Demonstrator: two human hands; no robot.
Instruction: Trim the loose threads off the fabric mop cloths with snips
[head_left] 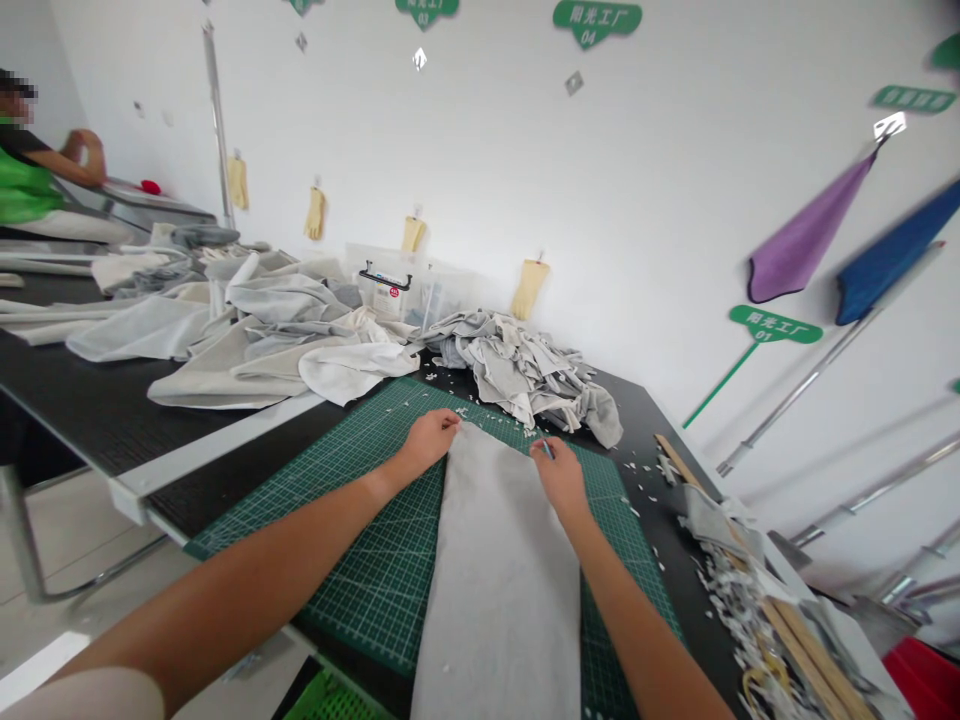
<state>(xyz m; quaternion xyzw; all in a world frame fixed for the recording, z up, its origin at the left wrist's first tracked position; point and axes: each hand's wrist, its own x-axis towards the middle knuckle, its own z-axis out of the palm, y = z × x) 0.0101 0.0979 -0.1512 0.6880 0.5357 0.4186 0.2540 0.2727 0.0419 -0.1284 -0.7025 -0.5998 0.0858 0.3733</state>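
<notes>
A long light-grey piece of cloth [506, 580] lies lengthwise over the green cutting mat [367, 590], running from the far part of the mat down past the bottom of the view. At its far left corner, my left hand [431, 438] is closed, pinching the edge between thumb and fingers. My right hand [562, 480] is closed at the far right corner, beside or touching the cloth. Between its fingers sticks out a slim blue-grey tool [548, 449], too small to identify. White scraps [495, 415] are scattered along the mat's far side.
Loose grey and white cloths [277, 330] pile up at left; a crumpled heap [525, 365] lies behind the mat. A clear plastic box [386, 290] stands by the wall. Wooden strips [810, 655] and scraps lie at right. Another person [45, 185] sits far left.
</notes>
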